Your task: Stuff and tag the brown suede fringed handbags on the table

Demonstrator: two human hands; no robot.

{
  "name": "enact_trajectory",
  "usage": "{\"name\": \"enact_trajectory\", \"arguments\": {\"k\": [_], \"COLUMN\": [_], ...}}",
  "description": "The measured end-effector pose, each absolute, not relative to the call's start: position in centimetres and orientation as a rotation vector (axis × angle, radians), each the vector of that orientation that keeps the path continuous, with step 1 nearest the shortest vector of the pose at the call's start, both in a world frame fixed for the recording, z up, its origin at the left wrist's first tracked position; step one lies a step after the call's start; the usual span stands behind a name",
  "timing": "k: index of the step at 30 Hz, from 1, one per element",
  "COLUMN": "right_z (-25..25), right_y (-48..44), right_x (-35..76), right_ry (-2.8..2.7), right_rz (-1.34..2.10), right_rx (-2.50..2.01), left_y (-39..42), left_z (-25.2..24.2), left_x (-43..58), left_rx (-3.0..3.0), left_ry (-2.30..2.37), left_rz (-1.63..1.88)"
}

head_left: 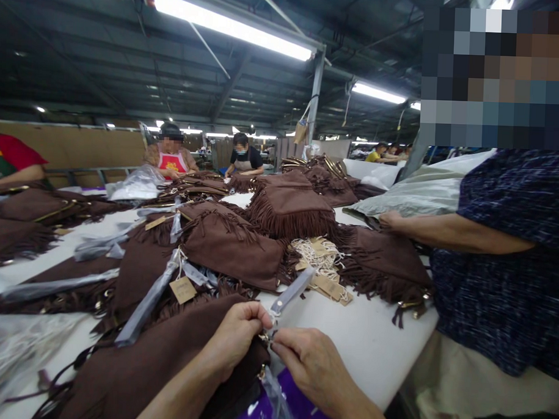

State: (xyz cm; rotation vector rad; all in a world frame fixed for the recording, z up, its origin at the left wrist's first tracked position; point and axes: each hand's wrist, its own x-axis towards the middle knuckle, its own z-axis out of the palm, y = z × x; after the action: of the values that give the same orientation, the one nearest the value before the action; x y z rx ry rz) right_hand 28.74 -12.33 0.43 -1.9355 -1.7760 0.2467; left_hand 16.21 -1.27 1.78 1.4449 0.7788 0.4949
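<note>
A dark brown bag (164,358) lies across the near side of the table, under my forearms. At its right corner my left hand (241,330) pinches thumb and forefinger together beside a small metal clasp (266,337). My right hand (311,360) is closed on the clasp from the other side, its fingertips nearly meeting the left ones. A strap wrapped in clear plastic (294,290) runs up and away from this spot. Below the hands hangs another plastic-wrapped strap piece (275,389), over shiny purple material (284,405). Exactly what the left fingertips hold is hidden.
Fringed brown bags (289,204) are piled over the white table (367,335). Tan tags with white strings (321,263) lie beyond my hands. Clear plastic bags (22,347) lie left. A co-worker's arm (462,233) holds a pale sack (413,193) at right; other people work behind.
</note>
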Motion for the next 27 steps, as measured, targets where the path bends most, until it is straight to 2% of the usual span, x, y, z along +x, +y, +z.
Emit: {"name": "enact_trajectory", "arguments": {"k": [4,12,27], "right_z": [0.4,-0.1,-0.1], "right_y": [-12.2,-12.2,-12.2], "right_x": [28.6,28.1,27.4], "right_ry": [-1.715,-1.636,-1.674], "right_rz": [0.301,0.392,0.346], "right_rx": [-1.99,-2.039,-1.999], "left_y": [-1.3,0.0,0.1], "left_z": [2.2,3.4,3.2], "left_x": [16.0,13.9,14.1], "left_rx": [1.458,1.549,1.841], "left_ry": [0.795,0.56,0.347], "left_rz": [0.474,0.103,0.346]}}
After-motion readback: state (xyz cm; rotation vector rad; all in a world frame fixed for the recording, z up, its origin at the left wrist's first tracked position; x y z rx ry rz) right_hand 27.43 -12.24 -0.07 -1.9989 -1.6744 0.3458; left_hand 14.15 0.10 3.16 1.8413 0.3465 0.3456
